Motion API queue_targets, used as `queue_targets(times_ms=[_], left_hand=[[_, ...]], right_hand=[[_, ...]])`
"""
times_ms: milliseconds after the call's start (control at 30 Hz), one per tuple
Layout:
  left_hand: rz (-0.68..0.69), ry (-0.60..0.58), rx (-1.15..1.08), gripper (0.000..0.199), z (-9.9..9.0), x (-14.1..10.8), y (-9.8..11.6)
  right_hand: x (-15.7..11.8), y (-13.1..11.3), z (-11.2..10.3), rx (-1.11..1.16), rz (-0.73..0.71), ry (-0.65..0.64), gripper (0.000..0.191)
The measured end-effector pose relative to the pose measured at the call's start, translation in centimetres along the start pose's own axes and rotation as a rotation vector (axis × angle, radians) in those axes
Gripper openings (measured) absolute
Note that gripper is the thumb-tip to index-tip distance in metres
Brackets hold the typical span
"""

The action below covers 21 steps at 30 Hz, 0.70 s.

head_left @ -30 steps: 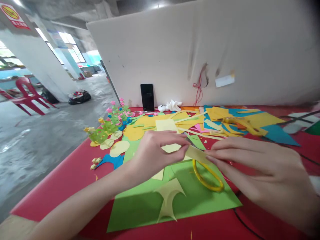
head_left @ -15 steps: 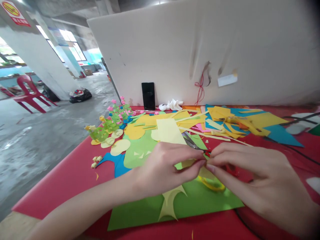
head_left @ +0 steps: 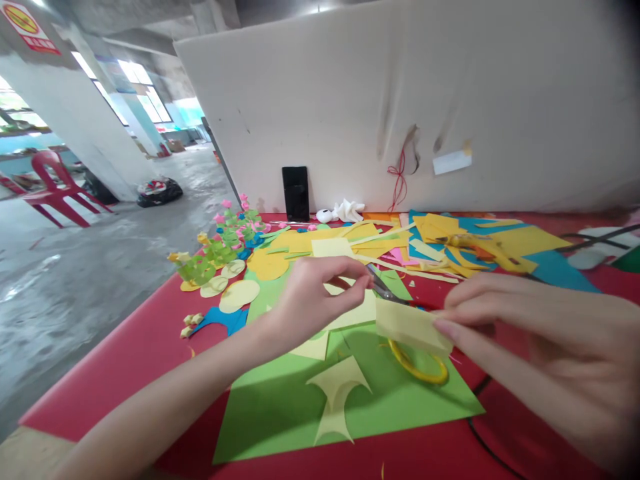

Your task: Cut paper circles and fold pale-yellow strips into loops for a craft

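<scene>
Our hands have drawn apart: right hand (head_left: 530,333) pinches the pale yellow paper (head_left: 410,325), left hand (head_left: 313,297) grip loosely curled, empty, above the desk (head_left: 125,360)

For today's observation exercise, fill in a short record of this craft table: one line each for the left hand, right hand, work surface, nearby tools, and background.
left hand: left hand raised over the table, fingers pinched, at the edge of a pale yellow sheet
right hand: right hand pinches a pale yellow paper piece
work surface: red table with a green sheet bearing a pale yellow cut-out
nearby tools: yellow ring on the green sheet; scissors behind the hands
background: white board; black phone leaning on it
</scene>
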State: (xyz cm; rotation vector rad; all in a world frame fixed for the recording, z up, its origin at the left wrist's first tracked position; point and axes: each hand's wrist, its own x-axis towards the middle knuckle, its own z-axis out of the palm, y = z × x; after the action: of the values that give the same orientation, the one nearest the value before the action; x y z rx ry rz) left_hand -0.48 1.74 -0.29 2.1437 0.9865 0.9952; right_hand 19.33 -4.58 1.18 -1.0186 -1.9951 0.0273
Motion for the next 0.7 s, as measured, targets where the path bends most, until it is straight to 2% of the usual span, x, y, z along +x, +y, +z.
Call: queue_targets(times_ms=[100,233,300,400,567,700], left_hand=[[0.050,-0.016,-0.097,0.017,0.1,-0.2,0.5],[0.327,-0.097,-0.069,0.013,0.8,-1.0,1.3],[0.405,-0.075,0.001,0.012,1.2,-1.3,1.5],[0.395,-0.031,0.053,0.011,1.3,-1.4,1.6],[0.329,-0.062,0.053,0.010,1.0,-1.4,1.8],[0.368,-0.036,0.083,0.010,0.9,-1.3,1.5]], right_hand=[[0.4,0.0,0.2,0.011,0.019,-0.041,0.015],[0.5,-0.3,0.7,0.064,0.068,-0.111,0.016],[0.3,-0.4,0.8,0.076,0.076,-0.123,0.017],[-0.1,-0.6,1.0,0.057,0.049,-0.110,0.017],[-0.2,-0.5,1.3,0.005,-0.015,-0.082,0.017],[-0.3,-0.3,1.3,-0.035,-0.058,-0.066,0.016]])
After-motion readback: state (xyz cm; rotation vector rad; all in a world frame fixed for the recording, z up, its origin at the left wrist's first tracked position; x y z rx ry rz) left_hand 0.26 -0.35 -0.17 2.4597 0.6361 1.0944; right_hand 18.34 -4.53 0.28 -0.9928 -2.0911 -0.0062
